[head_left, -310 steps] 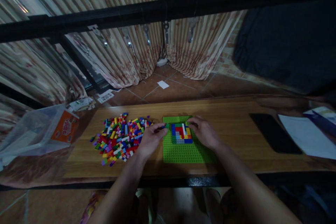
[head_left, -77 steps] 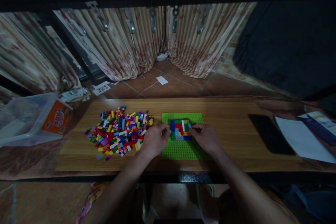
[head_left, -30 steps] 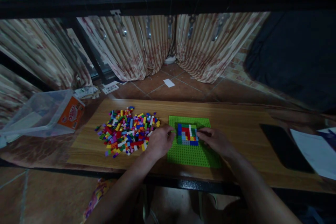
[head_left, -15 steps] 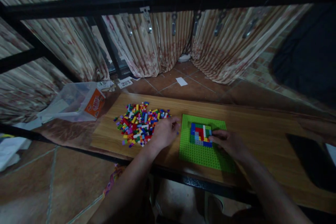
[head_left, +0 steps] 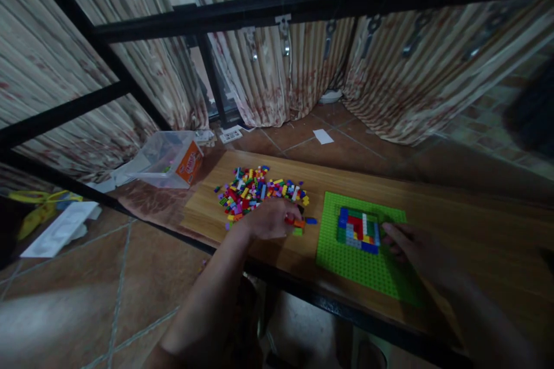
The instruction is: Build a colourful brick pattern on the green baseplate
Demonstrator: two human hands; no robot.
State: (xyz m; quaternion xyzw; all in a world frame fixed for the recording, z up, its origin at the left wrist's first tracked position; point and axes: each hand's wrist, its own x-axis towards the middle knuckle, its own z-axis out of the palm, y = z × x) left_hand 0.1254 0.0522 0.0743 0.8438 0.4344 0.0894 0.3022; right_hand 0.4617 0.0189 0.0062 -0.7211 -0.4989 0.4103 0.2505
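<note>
The brick square [head_left: 358, 230] lay just beside the fingers of the right hand [head_left: 409, 247], loose bricks [head_left: 250, 189] by the left hand [head_left: 272, 219]; whether either gripped anything was unclear.

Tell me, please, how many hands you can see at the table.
2: the left hand is at the loose bricks; the right hand is at the edge of the green board, beside the joined bricks. No other hand shows.
</note>
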